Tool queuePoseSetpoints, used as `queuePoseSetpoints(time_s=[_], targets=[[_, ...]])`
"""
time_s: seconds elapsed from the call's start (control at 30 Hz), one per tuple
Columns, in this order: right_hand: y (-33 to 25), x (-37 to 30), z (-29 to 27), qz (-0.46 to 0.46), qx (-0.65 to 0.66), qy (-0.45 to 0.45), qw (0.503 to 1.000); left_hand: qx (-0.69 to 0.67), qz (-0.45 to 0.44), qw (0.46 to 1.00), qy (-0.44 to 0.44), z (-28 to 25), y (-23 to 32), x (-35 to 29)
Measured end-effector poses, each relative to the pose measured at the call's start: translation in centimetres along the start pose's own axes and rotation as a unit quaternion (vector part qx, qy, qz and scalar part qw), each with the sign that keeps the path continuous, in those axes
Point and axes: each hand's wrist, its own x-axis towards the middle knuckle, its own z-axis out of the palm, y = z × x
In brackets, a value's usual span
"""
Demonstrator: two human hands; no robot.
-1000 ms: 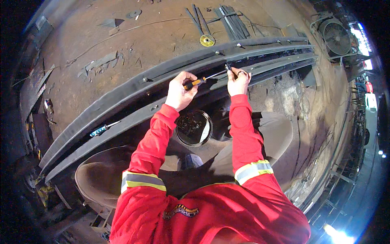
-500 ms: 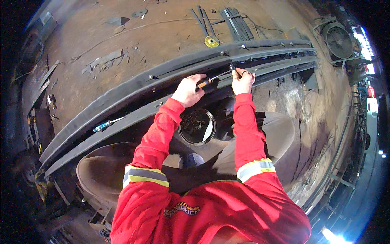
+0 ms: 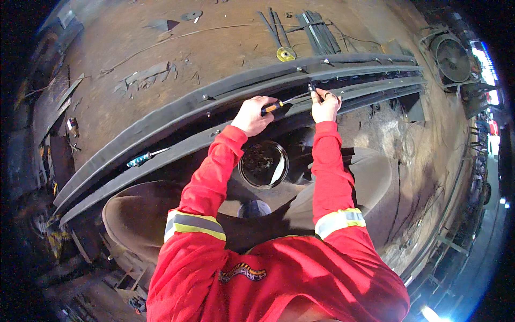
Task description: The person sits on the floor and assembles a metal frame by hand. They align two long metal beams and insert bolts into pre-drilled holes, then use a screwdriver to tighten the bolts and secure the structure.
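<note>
My left hand (image 3: pixel 253 116) is closed round the orange-and-black handle of a screwdriver (image 3: pixel 272 107). Its thin metal shaft points right, toward my other hand. My right hand (image 3: pixel 325 109) pinches a small dark cylindrical piece (image 3: pixel 311 87) near the shaft's tip; whether the two touch I cannot tell. Both hands are over a pair of long curved dark strips (image 3: pixel 129 127), with small bolts (image 3: pixel 207 97) spaced along the far one. Between the strips, to the left, lies a second screwdriver (image 3: pixel 140 159) with a teal handle.
Close in front of me, between my legs, stands a round dark can (image 3: pixel 242 166). Beyond the strips are a yellow disc (image 3: pixel 286 54) and a bundle of flat dark bars (image 3: pixel 322 36). A fan (image 3: pixel 452 58) stands at the far right. Scraps (image 3: pixel 145 75) litter the brown floor.
The whole view has shifted slightly, so the strips and floor items sit a little to the right. Both hands keep their grips, with hardly any movement relative to the strips.
</note>
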Motion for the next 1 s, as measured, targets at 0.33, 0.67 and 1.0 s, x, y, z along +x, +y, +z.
queuePoseSetpoints(time_s=[0.33,0.67,1.0], targets=[[2.0,0.2,1.9,0.017,0.029,-0.012,0.999,0.024,-0.072,0.997,-0.024,-0.2,0.1,0.6],[2.2,1.3,1.1,0.07,0.034,-0.07,0.995,0.04,-0.041,0.998,0.032,1.6,0.2,0.8],[4.4,3.4,0.8,0.049,0.078,-0.187,0.978,0.118,-0.083,0.989,0.033,1.8,0.4,1.6]])
